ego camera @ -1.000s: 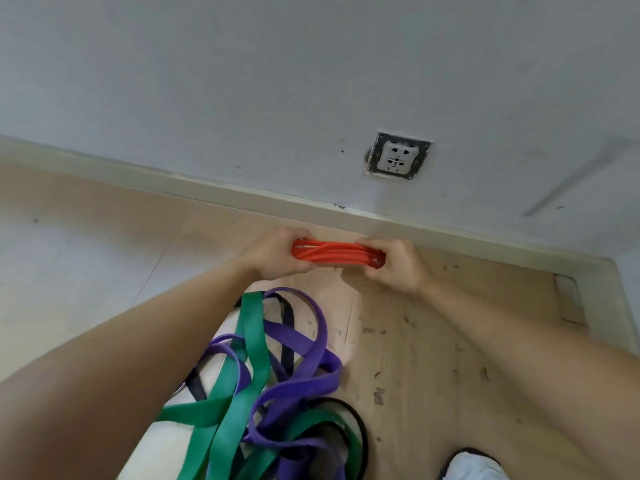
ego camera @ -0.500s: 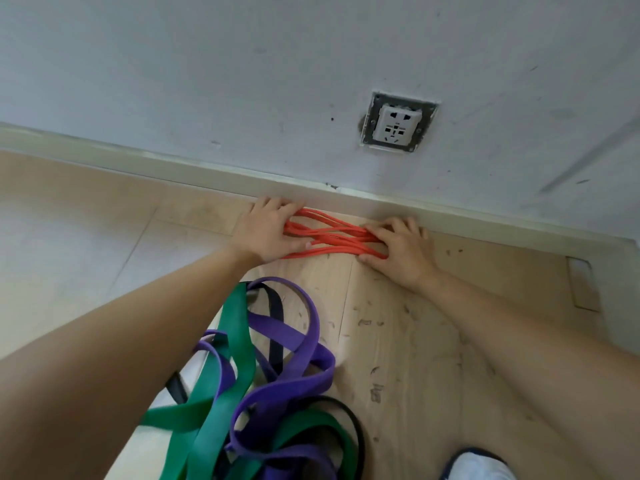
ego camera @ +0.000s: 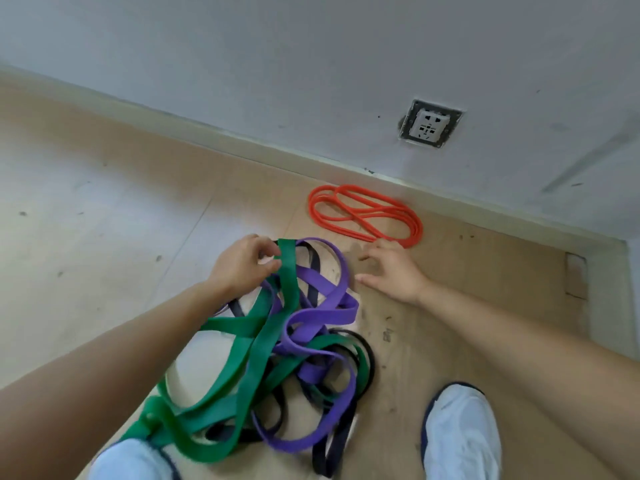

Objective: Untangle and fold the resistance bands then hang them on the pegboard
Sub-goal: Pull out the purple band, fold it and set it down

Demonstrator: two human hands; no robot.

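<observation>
A thin orange band [ego camera: 363,213] lies coiled in loose loops on the floor beside the skirting board, touched by neither hand. In front of me sits a tangle of a wide green band [ego camera: 242,355], a purple band [ego camera: 322,313] and a black band [ego camera: 367,355]. My left hand [ego camera: 242,266] pinches the upper end of the green band at the top of the pile. My right hand [ego camera: 391,271] hovers open just right of the purple loop, fingers spread, holding nothing. No pegboard is in view.
A grey wall with a white socket [ego camera: 429,124] rises behind the skirting board [ego camera: 207,128]. My two white shoes [ego camera: 462,431] stand on the wooden floor at the bottom, the left one [ego camera: 131,459] under the green band. A floor notch [ego camera: 576,278] sits at the right.
Both hands let go of the orange band, which now lies loosely coiled by the wall. They drew back to the tangled pile, and the left hand took hold of the green band.
</observation>
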